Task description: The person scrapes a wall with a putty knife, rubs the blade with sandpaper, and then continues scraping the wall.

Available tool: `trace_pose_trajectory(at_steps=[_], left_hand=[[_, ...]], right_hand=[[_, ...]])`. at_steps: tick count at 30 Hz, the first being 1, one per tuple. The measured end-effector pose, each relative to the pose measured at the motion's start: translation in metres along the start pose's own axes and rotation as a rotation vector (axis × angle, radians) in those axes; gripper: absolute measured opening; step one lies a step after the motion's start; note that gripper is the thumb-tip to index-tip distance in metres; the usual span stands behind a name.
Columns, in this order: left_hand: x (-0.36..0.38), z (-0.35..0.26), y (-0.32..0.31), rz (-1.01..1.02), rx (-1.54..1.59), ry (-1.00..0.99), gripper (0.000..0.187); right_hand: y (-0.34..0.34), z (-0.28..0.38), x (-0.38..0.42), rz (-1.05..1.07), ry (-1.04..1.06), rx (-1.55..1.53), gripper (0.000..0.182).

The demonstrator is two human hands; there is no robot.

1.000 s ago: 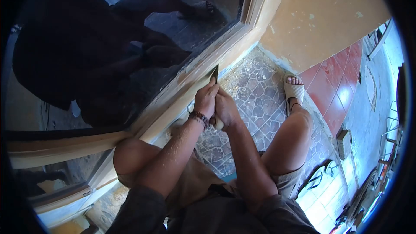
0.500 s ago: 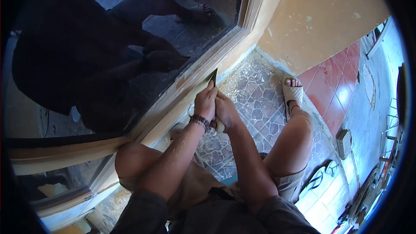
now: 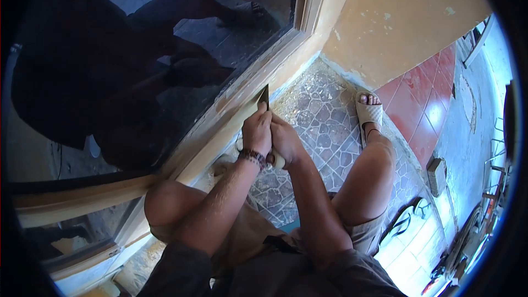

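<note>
I crouch beside a wooden window frame (image 3: 220,118) with dark glass. My left hand (image 3: 256,130) and my right hand (image 3: 286,140) are clasped together around a scraper. Its dark blade (image 3: 264,97) sticks out above my fingers and rests against the lower frame rail. The pale handle end (image 3: 278,159) shows under my right palm. A beaded bracelet (image 3: 253,157) circles my left wrist.
A stone-patterned floor (image 3: 324,126) strewn with paint flakes lies under me. My sandalled foot (image 3: 367,111) rests near red tiles (image 3: 423,110). An ochre wall (image 3: 401,22) rises ahead. A bicycle (image 3: 467,236) stands at the lower right. The glass (image 3: 137,66) reflects me.
Both hands and the scraper have slid a little forward along the frame rail, towards the corner. The view has shifted slightly with them.
</note>
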State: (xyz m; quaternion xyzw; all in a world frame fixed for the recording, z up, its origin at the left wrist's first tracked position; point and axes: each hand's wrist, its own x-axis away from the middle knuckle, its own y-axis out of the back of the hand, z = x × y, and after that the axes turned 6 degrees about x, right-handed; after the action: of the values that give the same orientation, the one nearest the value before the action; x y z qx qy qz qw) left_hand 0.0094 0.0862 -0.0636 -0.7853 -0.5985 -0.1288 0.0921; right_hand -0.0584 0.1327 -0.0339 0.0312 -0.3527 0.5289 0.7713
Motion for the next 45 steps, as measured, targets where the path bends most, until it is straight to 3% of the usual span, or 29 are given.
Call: trace_pose_trajectory(at_steps=[3, 4, 8, 12, 15, 19, 20, 24, 27, 28, 32, 35, 36, 39, 40, 42, 45], left_hand=[[-0.006, 0.008, 0.003, 0.004, 0.045, -0.11, 0.032], [-0.014, 0.009, 0.008, 0.086, -0.064, -0.04, 0.036], [-0.013, 0.014, 0.002, 0.02, -0.067, 0.07, 0.04], [-0.001, 0.012, 0.006, -0.027, -0.061, -0.122, 0.041], [-0.011, 0.004, 0.006, 0.037, -0.3, 0.121, 0.04], [0.0, 0.008, 0.012, 0.052, -0.142, -0.023, 0.039], [-0.011, 0.043, 0.014, -0.037, -0.021, -0.09, 0.038], [-0.019, 0.021, 0.022, 0.093, -0.098, 0.123, 0.036], [-0.012, 0.022, 0.018, 0.045, -0.014, 0.114, 0.034], [-0.006, 0.012, 0.019, 0.092, -0.022, 0.002, 0.033], [-0.019, 0.018, 0.019, 0.041, -0.041, 0.166, 0.031], [-0.022, 0.04, 0.017, 0.072, -0.022, 0.049, 0.032], [-0.01, 0.015, 0.014, 0.075, -0.109, 0.082, 0.035], [-0.02, 0.045, 0.013, -0.044, 0.034, -0.014, 0.037], [-0.016, 0.01, 0.013, 0.059, -0.108, 0.083, 0.04], [-0.025, 0.026, 0.013, 0.044, -0.1, 0.123, 0.038], [-0.028, 0.061, 0.011, -0.025, -0.049, 0.0, 0.033]], right_hand=[[-0.007, -0.017, -0.02, -0.053, 0.051, -0.083, 0.035], [0.001, -0.016, -0.027, -0.005, -0.002, 0.016, 0.034], [0.008, -0.012, -0.016, 0.059, -0.014, -0.067, 0.033], [-0.009, -0.007, -0.007, -0.014, -0.077, -0.065, 0.031], [0.009, -0.015, -0.015, 0.083, -0.113, -0.03, 0.037], [0.001, -0.019, -0.011, 0.03, -0.071, 0.037, 0.038], [0.0, -0.034, -0.022, 0.034, -0.047, 0.009, 0.037], [0.001, -0.039, -0.031, 0.034, -0.026, 0.017, 0.038], [-0.002, -0.018, -0.018, 0.053, -0.086, 0.006, 0.036], [-0.004, -0.019, -0.015, 0.036, -0.064, 0.018, 0.034], [-0.006, -0.035, -0.034, 0.01, 0.001, -0.018, 0.032], [0.006, -0.035, -0.033, 0.018, -0.053, 0.023, 0.036], [0.004, -0.031, -0.027, 0.001, -0.029, 0.062, 0.036], [-0.001, -0.032, -0.031, -0.028, -0.005, 0.099, 0.035], [0.0, -0.03, -0.035, -0.031, -0.01, 0.092, 0.034], [0.007, -0.027, -0.037, 0.005, -0.051, 0.099, 0.034], [0.014, -0.027, -0.027, 0.01, -0.051, 0.158, 0.032]])
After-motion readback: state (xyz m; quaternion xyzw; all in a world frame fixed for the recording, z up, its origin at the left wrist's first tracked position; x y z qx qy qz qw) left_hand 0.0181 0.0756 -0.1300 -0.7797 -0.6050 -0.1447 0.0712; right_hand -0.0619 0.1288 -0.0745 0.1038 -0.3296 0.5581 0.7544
